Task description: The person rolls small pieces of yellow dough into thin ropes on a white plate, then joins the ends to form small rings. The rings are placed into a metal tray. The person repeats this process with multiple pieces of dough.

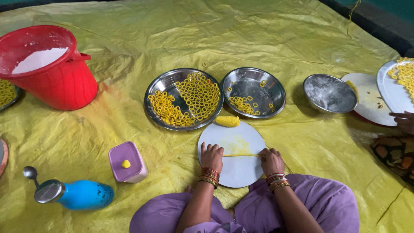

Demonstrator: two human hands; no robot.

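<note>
Yellow plastic sheeting covers the floor, and everything rests on it. At far left a red bucket holds white flour, tilted slightly toward the camera. Below it a blue bottle lies on its side with a steel cap, a small steel spoon just beside it. A lilac box stands near, with a small lump of yellow dough on its lid. Toward the middle, 2 steel plates sit side by side and touching: the larger steel plate is packed with yellow dough rings, the smaller steel plate holds only a few. Just below them lies a round white board, with a yellow dough lump at its top edge. On the board the left hand and the right hand rest knuckles up, fingers curled and pressed on the 2 ends of a thin dough strand stretched between them across the board's middle. Further right stands a floured steel bowl, then a white plate. At the right edge another person's hand touches a steel tray of rings.
</note>
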